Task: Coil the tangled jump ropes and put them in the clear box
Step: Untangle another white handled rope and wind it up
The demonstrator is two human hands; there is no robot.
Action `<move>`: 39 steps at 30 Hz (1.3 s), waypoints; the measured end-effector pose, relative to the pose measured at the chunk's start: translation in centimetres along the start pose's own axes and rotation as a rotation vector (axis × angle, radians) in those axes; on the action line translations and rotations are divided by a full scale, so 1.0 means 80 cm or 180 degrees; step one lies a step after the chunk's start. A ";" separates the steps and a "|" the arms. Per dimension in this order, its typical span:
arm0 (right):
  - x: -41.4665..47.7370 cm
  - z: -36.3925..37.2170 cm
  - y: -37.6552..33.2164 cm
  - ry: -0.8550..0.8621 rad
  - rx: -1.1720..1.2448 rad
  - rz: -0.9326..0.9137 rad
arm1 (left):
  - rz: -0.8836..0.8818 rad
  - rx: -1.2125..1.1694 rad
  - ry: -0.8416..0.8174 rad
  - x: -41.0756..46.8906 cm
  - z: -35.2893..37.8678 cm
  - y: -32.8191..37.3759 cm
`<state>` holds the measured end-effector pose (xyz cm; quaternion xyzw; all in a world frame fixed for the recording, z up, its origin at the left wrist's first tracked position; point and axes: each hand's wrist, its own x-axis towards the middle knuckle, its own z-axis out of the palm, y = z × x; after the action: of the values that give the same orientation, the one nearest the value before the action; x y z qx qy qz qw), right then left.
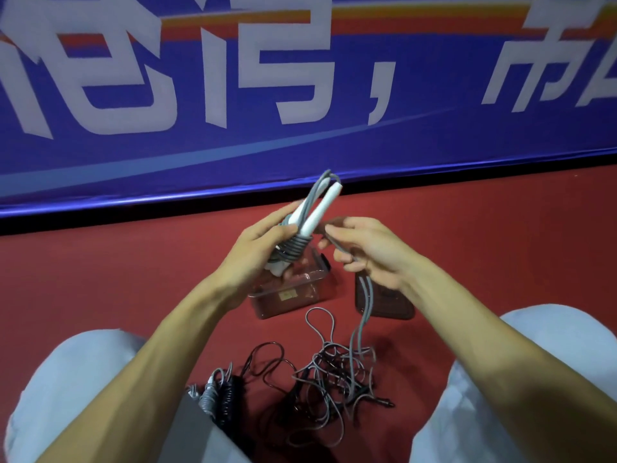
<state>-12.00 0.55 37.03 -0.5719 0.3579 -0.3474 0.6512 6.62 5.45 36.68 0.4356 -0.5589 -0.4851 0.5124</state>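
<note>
Our left hand grips the white handles with grey rope wound round them; our right hand pinches the rope's loose strand above the clear box.

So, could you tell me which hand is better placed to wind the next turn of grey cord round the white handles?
The right hand: it pinches the loose grey cord just beside the white plastic handles, while the left hand is busy gripping them.

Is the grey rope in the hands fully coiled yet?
Partly: turns of grey rope wrap the white handles in the left hand; the rest runs through the right hand down to the tangle.
</note>
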 end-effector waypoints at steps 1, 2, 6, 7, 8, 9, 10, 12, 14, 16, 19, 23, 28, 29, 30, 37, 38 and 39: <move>-0.002 0.000 0.000 -0.0150 -0.0224 -0.0003 | 0.0027 0.0001 0.0087 0.001 0.000 0.000; -0.002 0.000 0.002 -0.0297 -0.0455 0.0007 | 0.0006 0.0028 0.0211 0.002 0.000 0.000; -0.004 -0.003 0.009 -0.0425 -0.1612 0.0238 | -0.0174 0.0193 0.0510 0.007 -0.010 -0.008; -0.004 -0.006 0.012 -0.0371 -0.2181 0.0297 | -0.0174 0.0237 0.0549 0.008 -0.013 -0.010; -0.003 -0.010 0.015 -0.0314 -0.2794 0.0319 | -0.0164 0.0289 0.0566 0.009 -0.015 -0.011; -0.002 -0.013 0.016 -0.0272 -0.3288 0.0312 | -0.0145 0.0370 0.0552 0.010 -0.018 -0.014; -0.002 -0.017 0.018 -0.0231 -0.3591 0.0281 | -0.0114 0.0480 0.0523 0.010 -0.020 -0.017; -0.001 -0.019 0.017 -0.0145 -0.3849 0.0076 | -0.0052 0.0954 0.0515 0.012 -0.025 -0.025; -0.001 -0.017 0.016 -0.0121 -0.3925 -0.0376 | -0.0027 0.2091 0.0626 0.014 -0.031 -0.036; -0.002 -0.013 0.015 -0.0183 -0.3982 -0.0863 | -0.0101 0.2950 0.0738 0.013 -0.030 -0.044; -0.010 -0.005 0.010 -0.0202 -0.4323 -0.1330 | -0.0135 0.3126 0.0720 0.013 -0.021 -0.052; -0.020 -0.003 0.008 -0.0364 -0.4574 -0.1881 | -0.0100 0.3475 0.0196 0.015 -0.022 -0.056; -0.018 -0.005 0.007 0.0076 -0.4238 -0.2364 | 0.0182 0.3668 -0.0461 0.009 -0.013 -0.055; -0.016 -0.007 0.006 0.0305 -0.4079 -0.2408 | 0.0198 0.3783 -0.0466 0.008 -0.010 -0.052; -0.013 -0.010 0.007 0.0576 -0.3903 -0.2386 | 0.0219 0.3860 -0.0480 0.007 -0.009 -0.050; -0.004 -0.016 0.001 0.1289 -0.2214 -0.1005 | 0.0298 0.3637 -0.0334 0.002 0.000 -0.040; -0.004 -0.016 0.001 0.1135 -0.1792 -0.0813 | 0.0359 0.3634 -0.0247 0.002 0.001 -0.038; -0.003 -0.016 0.001 0.0972 -0.1331 -0.0645 | 0.0424 0.3529 -0.0207 0.000 0.002 -0.034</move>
<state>-13.22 0.14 36.89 -0.6677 0.4569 -0.4116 0.4196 6.40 5.03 33.98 0.5884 -0.7722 -0.0983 0.2187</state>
